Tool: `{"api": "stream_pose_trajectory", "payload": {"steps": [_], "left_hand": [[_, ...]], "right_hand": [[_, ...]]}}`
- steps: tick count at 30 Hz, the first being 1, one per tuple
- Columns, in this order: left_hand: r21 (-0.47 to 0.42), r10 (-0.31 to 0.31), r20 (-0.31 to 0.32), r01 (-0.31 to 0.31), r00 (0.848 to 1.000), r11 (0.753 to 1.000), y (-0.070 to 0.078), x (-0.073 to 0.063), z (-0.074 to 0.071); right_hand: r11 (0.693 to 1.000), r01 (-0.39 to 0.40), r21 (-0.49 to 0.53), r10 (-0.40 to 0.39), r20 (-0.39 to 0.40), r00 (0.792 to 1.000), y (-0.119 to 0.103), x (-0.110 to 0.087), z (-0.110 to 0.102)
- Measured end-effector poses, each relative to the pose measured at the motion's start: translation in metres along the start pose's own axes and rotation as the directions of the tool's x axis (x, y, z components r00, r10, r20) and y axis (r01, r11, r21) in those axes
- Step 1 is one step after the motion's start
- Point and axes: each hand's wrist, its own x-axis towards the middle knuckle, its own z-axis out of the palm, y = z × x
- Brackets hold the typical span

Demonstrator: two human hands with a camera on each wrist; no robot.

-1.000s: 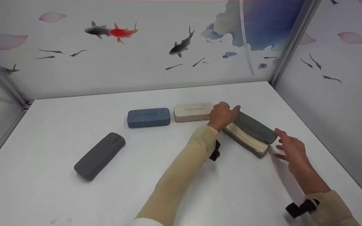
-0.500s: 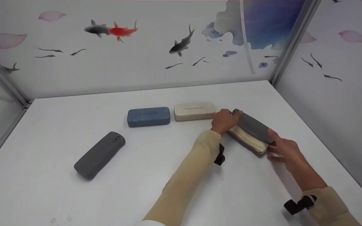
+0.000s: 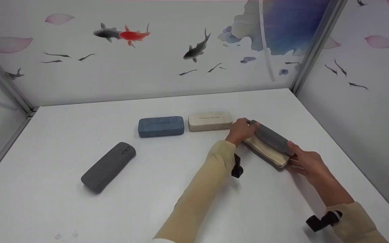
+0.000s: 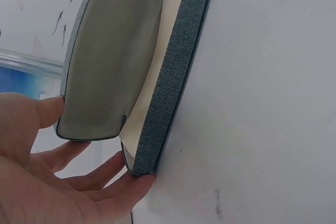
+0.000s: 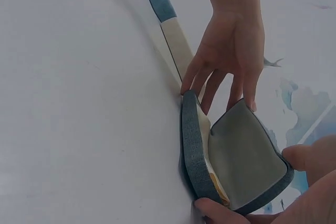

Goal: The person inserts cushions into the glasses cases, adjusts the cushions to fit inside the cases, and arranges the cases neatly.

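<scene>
A grey glasses case point(image 3: 273, 135) stands with its lid raised at the right of the table, in the head view. Pale folded cloth point(image 3: 268, 150) lies in its base. My left hand point(image 3: 240, 131) grips the far end; in the left wrist view its thumb point(image 4: 51, 109) is on the lid's edge and fingertips reach the base's end. At the near end my right hand point(image 3: 309, 163) grips the case, thumb against the lid and fingers lower at the base. The right wrist view shows the lid's smooth grey-green inside point(image 5: 244, 156) between both hands.
A blue glasses case point(image 3: 161, 127) and a cream one point(image 3: 210, 121) lie closed side by side toward the back. Another grey case point(image 3: 109, 167), printed with a spectacles mark, lies closed at the left. Printed wall panels point(image 3: 140, 67) border the white table point(image 3: 130, 216).
My right hand has come left and taken hold of the case's near end. The left hand has shifted slightly right and toward me along the far end. The lid remains raised.
</scene>
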Motion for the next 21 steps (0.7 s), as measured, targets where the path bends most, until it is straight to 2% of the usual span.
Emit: {"api": "stream_pose_trajectory", "payload": {"steps": [7, 12, 21], "left_hand": [[-0.003, 0.009, 0.016, -0.009, 1.000, 1.000, -0.0023, -0.0028, -0.0036], [-0.046, -0.013, 0.034, 0.014, 0.999, 0.999, -0.0041, -0.0026, -0.0039], [-0.071, -0.008, 0.026, 0.009, 1.000, 0.997, -0.0076, -0.0031, -0.0047]], "right_hand": [[0.999, 0.028, 0.019, -0.027, -0.023, 0.999, 0.0017, -0.0010, 0.0032], [0.999, 0.039, 0.019, -0.039, -0.031, 0.999, 0.0037, -0.0020, 0.0060], [0.996, 0.083, -0.016, -0.083, -0.027, 0.996, 0.0077, -0.0040, 0.0101]]}}
